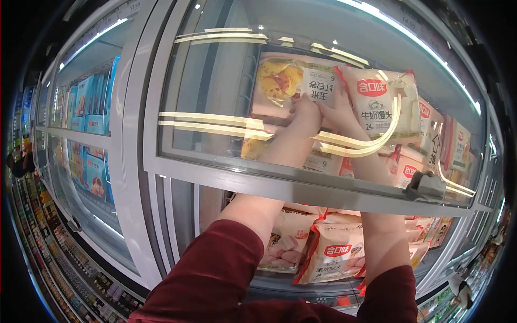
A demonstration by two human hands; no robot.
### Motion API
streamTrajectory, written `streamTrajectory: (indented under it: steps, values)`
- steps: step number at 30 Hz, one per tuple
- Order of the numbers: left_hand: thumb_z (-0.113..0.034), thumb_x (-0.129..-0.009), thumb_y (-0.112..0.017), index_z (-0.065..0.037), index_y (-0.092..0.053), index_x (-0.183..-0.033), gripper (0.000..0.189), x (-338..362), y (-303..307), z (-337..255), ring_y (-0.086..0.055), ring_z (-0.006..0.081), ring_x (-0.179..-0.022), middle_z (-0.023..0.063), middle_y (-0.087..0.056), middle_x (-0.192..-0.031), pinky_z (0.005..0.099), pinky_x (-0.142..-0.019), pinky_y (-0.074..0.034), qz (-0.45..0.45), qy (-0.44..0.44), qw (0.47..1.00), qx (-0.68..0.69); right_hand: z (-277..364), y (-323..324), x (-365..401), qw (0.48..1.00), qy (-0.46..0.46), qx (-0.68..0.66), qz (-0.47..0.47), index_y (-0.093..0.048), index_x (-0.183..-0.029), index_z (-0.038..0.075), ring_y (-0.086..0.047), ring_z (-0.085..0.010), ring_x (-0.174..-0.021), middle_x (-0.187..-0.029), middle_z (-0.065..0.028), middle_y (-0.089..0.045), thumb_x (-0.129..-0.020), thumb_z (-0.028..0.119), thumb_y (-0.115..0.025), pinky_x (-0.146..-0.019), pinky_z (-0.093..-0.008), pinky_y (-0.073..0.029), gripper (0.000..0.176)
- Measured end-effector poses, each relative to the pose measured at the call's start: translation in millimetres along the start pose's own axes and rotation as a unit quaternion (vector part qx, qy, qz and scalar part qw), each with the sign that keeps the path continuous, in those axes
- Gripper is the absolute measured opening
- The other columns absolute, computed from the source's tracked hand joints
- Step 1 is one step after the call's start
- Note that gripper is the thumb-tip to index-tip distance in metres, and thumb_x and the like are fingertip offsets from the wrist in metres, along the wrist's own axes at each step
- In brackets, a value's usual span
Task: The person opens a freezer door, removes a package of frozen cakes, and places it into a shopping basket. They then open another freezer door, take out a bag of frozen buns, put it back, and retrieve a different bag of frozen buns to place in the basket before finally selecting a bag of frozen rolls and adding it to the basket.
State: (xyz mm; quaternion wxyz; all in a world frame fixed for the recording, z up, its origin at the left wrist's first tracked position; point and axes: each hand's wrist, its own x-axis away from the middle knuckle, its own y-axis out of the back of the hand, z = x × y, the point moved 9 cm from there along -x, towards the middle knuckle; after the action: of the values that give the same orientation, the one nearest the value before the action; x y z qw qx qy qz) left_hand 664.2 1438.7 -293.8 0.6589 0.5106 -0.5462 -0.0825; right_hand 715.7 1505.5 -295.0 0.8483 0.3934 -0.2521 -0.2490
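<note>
Both my hands reach up behind the tilted glass door of a display freezer. My left hand (308, 114), its fingers curled, is at the lower right part of a bag of corn and red bean rolls (280, 81), printed upside down to me. Just to its right, my right hand (343, 114) grips the left edge of a bag of milk steamed buns (379, 102), which is upright and slightly tilted. Some of its fingers are hidden by that bag. Reflections on the glass cross both forearms.
The grey door frame (258, 180) crosses over my forearms, with a dark latch (423, 185) at its right. More bun bags (336, 250) lie below the frame, and others (431, 126) stand at right. Blue packages (91, 102) fill the neighbouring freezer (126, 161) on the left.
</note>
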Motion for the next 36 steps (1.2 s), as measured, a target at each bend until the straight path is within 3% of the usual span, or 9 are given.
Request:
streamTrajectory:
  steps: [5, 8, 11, 13, 17, 22, 26, 28, 36]
  values:
    - [-0.027, -0.082, -0.042, 0.002, -0.042, -0.117, 0.045, 0.9, -19.3, 33.3, -0.04, 0.0317, -0.112, 0.0166, -0.044, -0.118, 0.0364, -0.089, -0.036, -0.11, 0.059, 0.953, 0.275, 4.3, -34.4, 20.6, 0.974, -0.041, 0.211, 0.076, -0.019, -0.133, 0.009, -0.001, -0.0411, -0.127, -0.137, -0.0234, -0.009, -0.085, 0.041, -0.033, -0.1, -0.0532, -0.007, 0.059]
    - [-0.027, -0.082, -0.042, -0.001, -0.047, -0.114, 0.041, 26.2, -14.6, 16.4, -0.033, 0.0338, -0.118, 0.0199, -0.037, -0.123, 0.0404, -0.094, -0.03, -0.196, -0.161, 0.965, 0.068, 10.2, -26.0, 29.2, 0.983, -0.049, 0.176, 0.031, -0.016, -0.133, 0.004, 0.001, -0.0397, -0.127, -0.138, -0.0218, -0.008, -0.084, 0.045, -0.028, -0.101, -0.0516, -0.003, 0.065]
    - [-0.025, -0.082, -0.044, -0.005, -0.048, -0.113, 0.038, 64.0, -12.0, 21.4, -0.027, 0.0351, -0.12, 0.0211, -0.033, -0.126, 0.0448, -0.093, -0.029, -0.128, -0.157, 0.974, 0.1, 23.8, -18.5, 37.3, 0.976, -0.034, 0.214, -0.011, -0.028, -0.128, 0.003, -0.017, -0.0385, -0.124, -0.132, -0.0224, -0.024, -0.084, 0.041, -0.033, -0.1, -0.049, -0.015, 0.058]
    - [-0.024, -0.08, -0.046, -0.01, -0.049, -0.114, 0.037, 103.0, -21.7, 29.4, -0.028, 0.0346, -0.12, 0.0216, -0.035, -0.124, 0.046, -0.091, -0.03, -0.289, -0.128, 0.946, 0.067, 48.3, -15.6, 68.0, 0.977, 0.045, 0.207, 0.01, -0.035, -0.123, 0.002, -0.028, -0.0373, -0.119, -0.126, -0.0222, -0.034, -0.084, 0.038, -0.036, -0.097, -0.0471, -0.022, 0.053]
    - [-0.018, -0.075, -0.048, -0.003, -0.048, -0.112, 0.04, 205.1, -12.5, -7.7, -0.038, 0.0335, -0.111, 0.0189, -0.042, -0.117, 0.0467, -0.092, -0.029, -0.124, -0.191, 0.973, -0.04, 133.4, 34.0, 171.4, 0.957, 0.155, 0.115, 0.216, -0.053, -0.104, 0.003, -0.054, -0.0324, -0.093, -0.1, -0.0186, -0.056, -0.08, 0.024, -0.047, -0.08, -0.0406, -0.042, 0.032]
    - [-0.02, -0.071, -0.055, -0.006, -0.052, -0.108, 0.039, 356.8, 83.9, -51.5, -0.036, 0.0294, -0.115, 0.0103, -0.042, -0.122, 0.0451, -0.095, -0.027, -0.244, -0.453, 0.855, 0.071, 214.3, 249.0, 278.8, 0.957, 0.284, -0.023, -0.048, -0.054, -0.1, 0.005, -0.054, -0.0308, -0.091, -0.099, -0.0144, -0.056, -0.069, 0.009, -0.058, -0.078, -0.0381, -0.043, 0.032]
    - [-0.023, -0.076, -0.053, -0.014, -0.041, -0.122, 0.049, 356.8, 195.2, 6.7, -0.028, 0.0355, -0.121, 0.0121, -0.033, -0.131, 0.0512, -0.096, -0.021, -0.493, -0.237, 0.837, 0.008, 163.8, 302.9, 251.6, 0.956, 0.197, 0.061, -0.211, -0.053, -0.1, 0.005, -0.051, -0.032, -0.09, -0.098, -0.0143, -0.053, -0.073, 0.011, -0.056, -0.079, -0.04, -0.039, 0.028]
    - [-0.035, -0.08, -0.048, -0.021, -0.034, -0.128, 0.052, 300.4, 180.6, 53.8, -0.019, 0.0306, -0.126, 0.0084, -0.026, -0.136, 0.052, -0.099, -0.016, -0.457, -0.108, 0.881, -0.051, 135.6, 273.2, 228.4, 0.963, 0.187, 0.044, -0.189, -0.052, -0.099, 0.008, -0.05, -0.0295, -0.084, -0.09, -0.0118, -0.051, -0.071, 0.014, -0.058, -0.078, -0.0404, -0.037, 0.029]
    - [-0.043, -0.083, -0.037, -0.024, -0.029, -0.131, 0.052, 291.2, 160.5, 63.5, -0.017, 0.034, -0.126, 0.0105, -0.021, -0.138, 0.0547, -0.098, -0.013, -0.398, -0.086, 0.913, -0.039, 139.5, 263.4, 240.8, 0.954, 0.131, 0.105, -0.248, -0.054, -0.098, 0.01, -0.047, -0.0287, -0.085, -0.085, -0.0108, -0.05, -0.069, 0.02, -0.062, -0.076, -0.0385, -0.037, 0.033]
